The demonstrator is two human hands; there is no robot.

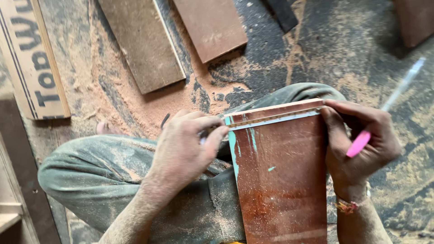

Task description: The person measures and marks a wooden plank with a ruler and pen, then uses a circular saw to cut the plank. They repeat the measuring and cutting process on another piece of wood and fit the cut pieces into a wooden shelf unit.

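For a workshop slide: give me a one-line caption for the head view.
Left hand presses a ruler across a reddish-brown board; right hand holds a pink pen, above a sawdust-covered floor.

left hand [187, 140] pinches ruler [275, 118] on red-brown board [282, 180] | right hand [359, 144] holds pink pen [359, 143]

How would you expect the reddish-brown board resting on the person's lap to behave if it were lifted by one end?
The reddish-brown board looks flat and straight-edged, so it would probably stay stiff rather than sag. Its face seems smooth and dusted with sawdust, so it may slip a little in the hands. The left hand and right hand steady only its far edge, so it could tilt off the knee.
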